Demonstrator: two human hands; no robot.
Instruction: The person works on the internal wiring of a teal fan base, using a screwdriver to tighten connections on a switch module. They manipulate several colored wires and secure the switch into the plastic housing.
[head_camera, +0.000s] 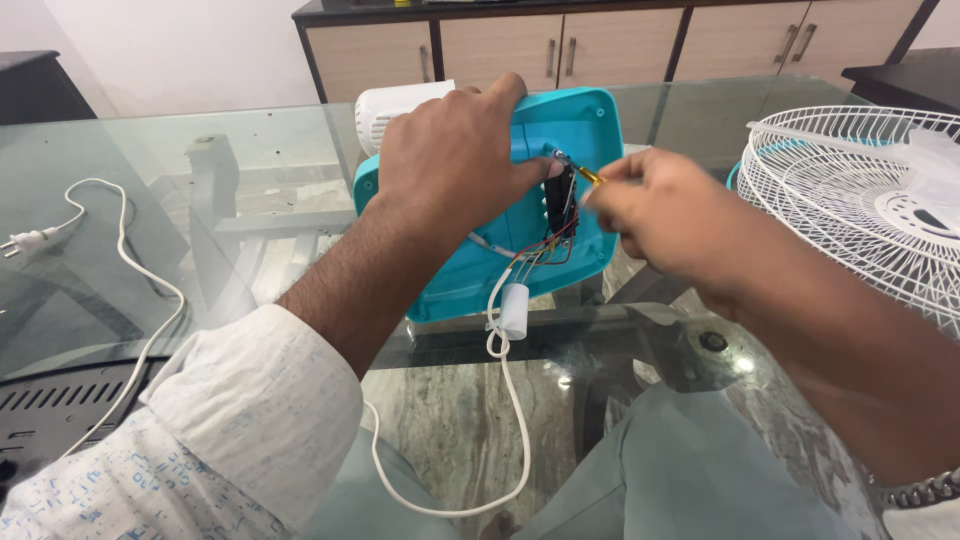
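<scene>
Turquoise plastic fan base (580, 130), smooth and rounded-rectangular, lies tilted on the glass table (250, 150) at centre, its open slot showing thin coloured wires (545, 250) and a small white cylindrical capacitor (514, 310) hanging at its near edge. Left hand (455, 160) is clamped over the base's top left with the thumb by the slot; right hand (650, 205) is pinched shut on a thin yellow-tipped tool (588, 177), probably a screwdriver, blurred. White power cord (140, 300) with plug trails left, white wire fan grille (860, 190) lies right, wooden cabinet (560, 45) behind.
</scene>
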